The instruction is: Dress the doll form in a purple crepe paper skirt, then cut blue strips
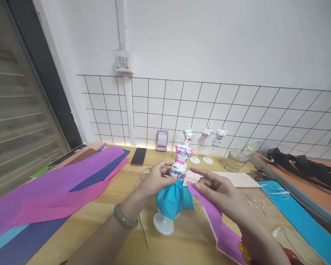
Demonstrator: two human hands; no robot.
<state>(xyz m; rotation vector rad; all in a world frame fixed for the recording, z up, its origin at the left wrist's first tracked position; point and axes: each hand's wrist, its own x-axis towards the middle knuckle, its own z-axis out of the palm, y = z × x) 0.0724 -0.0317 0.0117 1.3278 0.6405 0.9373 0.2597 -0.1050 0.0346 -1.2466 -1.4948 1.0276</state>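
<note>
A small white mannequin (179, 167) with pink and blue patches stands on a round white base, tilted slightly. Blue gathered material (169, 200) hangs round its lower part like a skirt. My left hand (157, 178) is closed round the mannequin's waist from the left, thumb at the top of the blue skirt. To the right, my right hand (216, 187) pinches one end of a purple strip (212, 217) between thumb and fingers, close beside the waist. The strip trails down toward the front right, partly under my right forearm.
Purple (79, 169), pink and blue sheets lie at the left. A dark phone (138, 156) and several small mannequins (205, 138) are at the back. Rightward are a glass jar (236, 161), small beads (255, 200), a blue sheet (300, 217) and black straps (306, 167).
</note>
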